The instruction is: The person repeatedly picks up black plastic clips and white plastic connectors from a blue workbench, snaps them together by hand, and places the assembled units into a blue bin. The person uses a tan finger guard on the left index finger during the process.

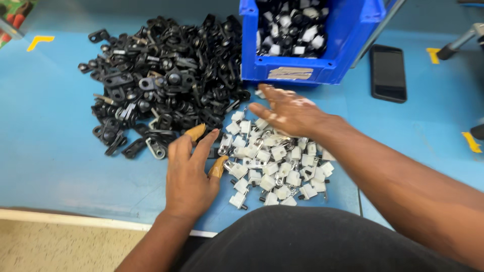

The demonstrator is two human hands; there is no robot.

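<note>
The left hand [189, 174] lies flat and open, gripping nothing, its fingertips touching the edge of the black bracket pile [161, 80]. The right hand [287, 113], fingers spread and empty, hovers over the white clips [277, 166] just beneath it. A careless sweep could likely mix the 2 piles together.

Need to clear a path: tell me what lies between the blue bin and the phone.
Head view: only bare blue table lies between the bin and the phone; no parts there.
</note>
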